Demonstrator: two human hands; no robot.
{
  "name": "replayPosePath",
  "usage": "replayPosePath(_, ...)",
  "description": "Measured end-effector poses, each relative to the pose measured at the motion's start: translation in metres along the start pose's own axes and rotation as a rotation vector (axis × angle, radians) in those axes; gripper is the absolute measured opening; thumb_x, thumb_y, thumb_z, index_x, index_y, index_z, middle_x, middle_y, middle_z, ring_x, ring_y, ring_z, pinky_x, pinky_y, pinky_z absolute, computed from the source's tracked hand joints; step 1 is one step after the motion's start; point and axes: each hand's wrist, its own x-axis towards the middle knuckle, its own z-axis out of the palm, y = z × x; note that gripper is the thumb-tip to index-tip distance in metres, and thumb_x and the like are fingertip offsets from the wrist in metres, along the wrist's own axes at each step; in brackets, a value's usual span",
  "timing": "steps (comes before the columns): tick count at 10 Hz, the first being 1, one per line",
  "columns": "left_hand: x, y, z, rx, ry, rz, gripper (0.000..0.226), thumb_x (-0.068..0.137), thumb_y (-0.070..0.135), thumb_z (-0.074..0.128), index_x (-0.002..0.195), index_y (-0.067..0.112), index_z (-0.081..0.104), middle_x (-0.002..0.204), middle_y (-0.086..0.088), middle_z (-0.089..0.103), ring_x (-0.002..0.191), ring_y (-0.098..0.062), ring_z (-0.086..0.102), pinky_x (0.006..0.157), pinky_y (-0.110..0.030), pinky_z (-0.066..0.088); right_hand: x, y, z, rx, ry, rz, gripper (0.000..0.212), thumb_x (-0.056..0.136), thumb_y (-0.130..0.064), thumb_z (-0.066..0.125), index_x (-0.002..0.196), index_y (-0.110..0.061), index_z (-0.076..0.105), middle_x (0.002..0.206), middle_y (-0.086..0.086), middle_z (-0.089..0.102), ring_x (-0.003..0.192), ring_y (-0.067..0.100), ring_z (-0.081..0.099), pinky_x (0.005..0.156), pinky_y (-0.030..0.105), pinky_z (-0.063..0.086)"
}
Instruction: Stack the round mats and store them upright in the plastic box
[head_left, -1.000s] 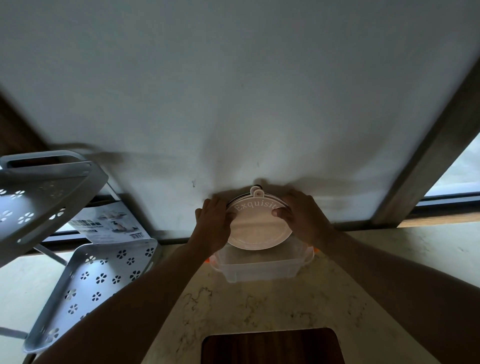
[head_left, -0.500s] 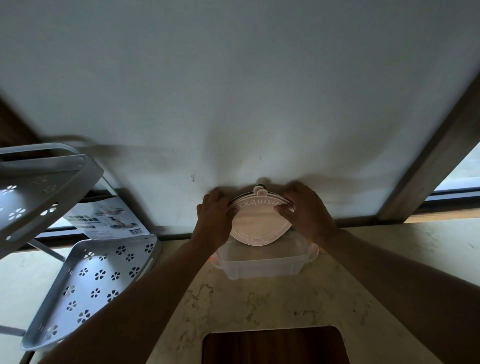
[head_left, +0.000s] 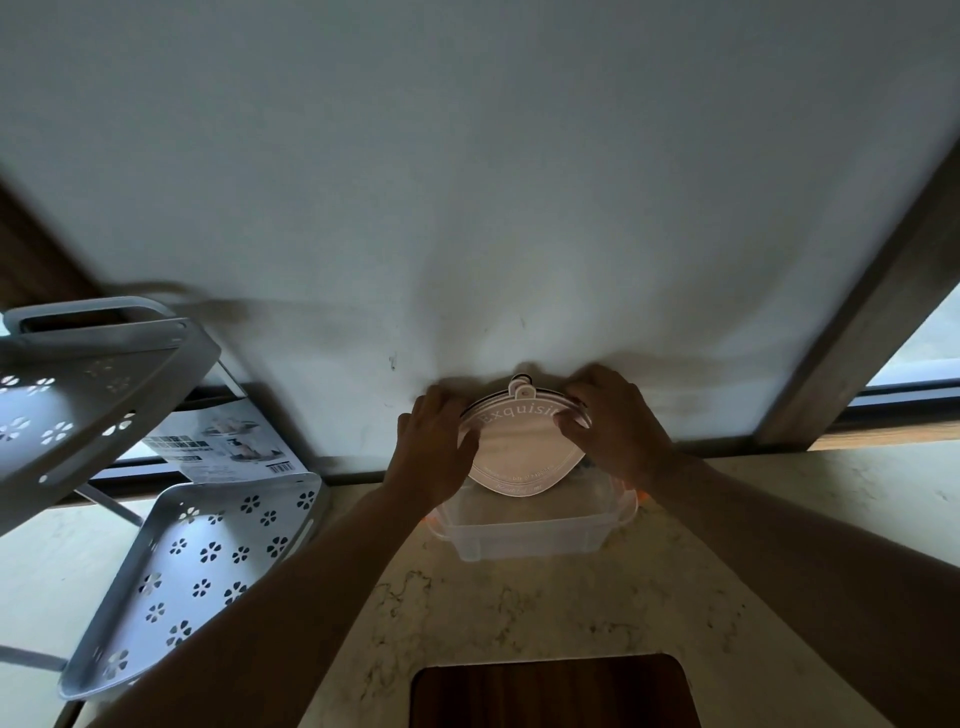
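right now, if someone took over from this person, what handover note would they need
Left hand: gripping the left edge of the mat stack.
Right hand: gripping the right edge.
Mats: stacked, held on edge, hanging tab up, lower edge dipping into the clear plastic box on the counter by the wall.
Done: stacking, alignment over the box.
Left: lower the stack until it rests inside, check it stands upright, let go.

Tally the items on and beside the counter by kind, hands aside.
Stack of round pale mats, exact number unclear: 1
Clear plastic box: 1
White perforated metal rack shelves: 2
Printed paper sheet: 1
Dark wooden board: 1
Total: 6
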Motion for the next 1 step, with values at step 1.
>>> replayPosePath(1, 0.0005, -0.0014, -0.0040, 0.035, 0.000, 0.021, 0.042, 0.089, 0.025, 0.062, 0.128, 0.013, 0.052, 0.131, -0.011, 0.051, 0.120, -0.033, 0.047, 0.097, -0.047, 0.041, -0.0029, 0.0043, -0.0036, 0.005, -0.036, 0.002, 0.033, 0.080, -0.031, 0.073, 0.107, -0.013, 0.066, 0.110, 0.006, 0.059, 0.102, 0.028, 0.057, 0.085, 0.039, 0.046)
